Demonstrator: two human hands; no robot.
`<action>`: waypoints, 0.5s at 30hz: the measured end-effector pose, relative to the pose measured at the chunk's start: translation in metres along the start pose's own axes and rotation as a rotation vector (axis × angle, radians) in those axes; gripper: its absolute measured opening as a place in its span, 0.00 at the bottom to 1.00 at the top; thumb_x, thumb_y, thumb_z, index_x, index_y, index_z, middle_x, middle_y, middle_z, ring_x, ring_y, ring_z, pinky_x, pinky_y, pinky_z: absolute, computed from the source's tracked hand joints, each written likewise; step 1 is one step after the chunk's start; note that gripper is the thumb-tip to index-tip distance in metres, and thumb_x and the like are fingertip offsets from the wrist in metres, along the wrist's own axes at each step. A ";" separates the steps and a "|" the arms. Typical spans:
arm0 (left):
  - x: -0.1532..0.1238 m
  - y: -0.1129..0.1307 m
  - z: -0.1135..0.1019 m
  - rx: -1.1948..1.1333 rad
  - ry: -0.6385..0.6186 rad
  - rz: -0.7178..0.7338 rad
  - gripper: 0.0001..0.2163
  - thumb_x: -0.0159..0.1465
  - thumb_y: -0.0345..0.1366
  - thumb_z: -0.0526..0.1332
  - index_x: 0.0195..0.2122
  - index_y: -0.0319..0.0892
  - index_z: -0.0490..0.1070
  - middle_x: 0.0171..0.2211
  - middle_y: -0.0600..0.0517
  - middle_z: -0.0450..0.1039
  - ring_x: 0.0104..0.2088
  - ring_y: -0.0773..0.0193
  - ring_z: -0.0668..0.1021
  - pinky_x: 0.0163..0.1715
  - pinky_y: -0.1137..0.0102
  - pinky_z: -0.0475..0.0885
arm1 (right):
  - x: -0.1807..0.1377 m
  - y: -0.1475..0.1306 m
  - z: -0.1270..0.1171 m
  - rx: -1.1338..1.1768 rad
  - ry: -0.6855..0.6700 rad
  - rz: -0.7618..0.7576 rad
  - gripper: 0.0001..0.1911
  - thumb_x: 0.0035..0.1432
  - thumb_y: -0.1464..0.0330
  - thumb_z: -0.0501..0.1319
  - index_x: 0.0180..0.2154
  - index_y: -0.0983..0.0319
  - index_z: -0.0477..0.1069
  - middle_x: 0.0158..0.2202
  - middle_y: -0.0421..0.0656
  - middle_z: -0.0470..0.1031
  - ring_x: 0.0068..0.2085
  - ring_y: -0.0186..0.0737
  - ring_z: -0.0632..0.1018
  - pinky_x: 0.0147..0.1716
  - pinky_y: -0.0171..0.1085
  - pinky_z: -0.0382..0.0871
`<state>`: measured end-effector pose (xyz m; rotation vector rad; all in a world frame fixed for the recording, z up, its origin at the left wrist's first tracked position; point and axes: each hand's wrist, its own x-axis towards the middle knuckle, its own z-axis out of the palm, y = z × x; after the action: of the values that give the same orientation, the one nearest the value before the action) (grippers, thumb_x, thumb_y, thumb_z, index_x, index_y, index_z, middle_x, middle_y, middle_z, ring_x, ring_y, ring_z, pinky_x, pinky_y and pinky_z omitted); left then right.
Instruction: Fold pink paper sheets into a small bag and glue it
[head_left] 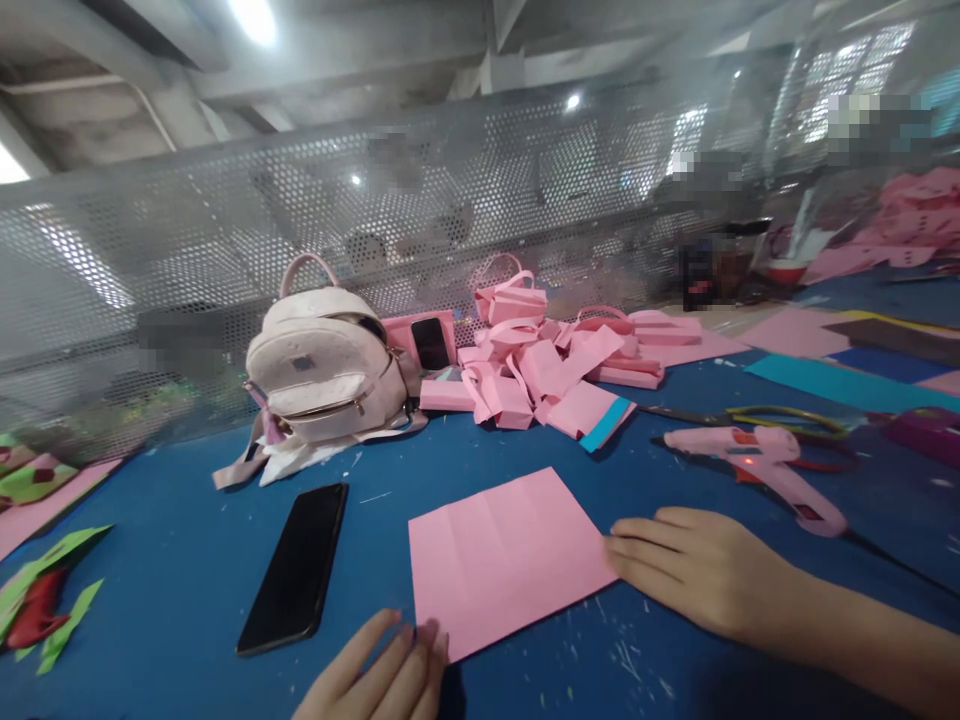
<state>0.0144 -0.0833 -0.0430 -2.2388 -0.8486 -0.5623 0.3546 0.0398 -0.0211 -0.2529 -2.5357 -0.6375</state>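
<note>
A pink sheet (510, 560) with faint parallel creases lies flat on the blue table in front of me. My left hand (382, 675) is at its near left corner, fingers slightly bent and a little apart, the tips touching or just beside the edge. Along the right edge, my right hand (697, 570) rests with its fingers stretched out, their tips on the sheet's corner; its thumb is hidden. Left of the sheet lies a black phone (296, 570). A pink glue gun (757, 465) with a lit red light lies beyond my right hand.
Behind the sheet are a pile of folded pink pieces (540, 370), a pale backpack (330, 360) and a second phone (430, 344). Scissors (787, 418) lie by the glue gun. Coloured sheets (847, 380) are at right, green scraps (71, 620) at left. A perforated metal screen (450, 200) stands behind.
</note>
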 end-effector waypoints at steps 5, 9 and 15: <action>0.008 0.011 0.015 0.040 0.065 -0.087 0.18 0.69 0.23 0.47 0.31 0.39 0.74 0.26 0.52 0.78 0.31 0.61 0.79 0.50 0.57 0.66 | 0.005 0.007 0.015 -0.041 -0.049 0.060 0.20 0.64 0.81 0.46 0.43 0.63 0.75 0.39 0.42 0.81 0.40 0.37 0.79 0.36 0.38 0.69; 0.017 0.022 0.018 0.072 0.004 -0.052 0.13 0.65 0.21 0.52 0.31 0.40 0.74 0.26 0.53 0.77 0.30 0.62 0.78 0.48 0.59 0.68 | 0.013 -0.002 0.028 0.126 -0.107 0.138 0.17 0.67 0.73 0.50 0.51 0.62 0.72 0.48 0.44 0.79 0.49 0.39 0.78 0.48 0.42 0.69; 0.036 0.037 0.036 0.083 0.156 -0.080 0.15 0.68 0.25 0.50 0.31 0.39 0.76 0.27 0.53 0.78 0.28 0.64 0.78 0.44 0.62 0.70 | 0.036 -0.028 0.014 0.613 -0.356 0.046 0.34 0.62 0.59 0.61 0.65 0.65 0.56 0.62 0.51 0.65 0.63 0.46 0.66 0.61 0.46 0.61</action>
<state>0.0715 -0.0632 -0.0626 -2.0638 -0.8682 -0.7169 0.3097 0.0240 -0.0244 -0.2148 -2.9051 0.2408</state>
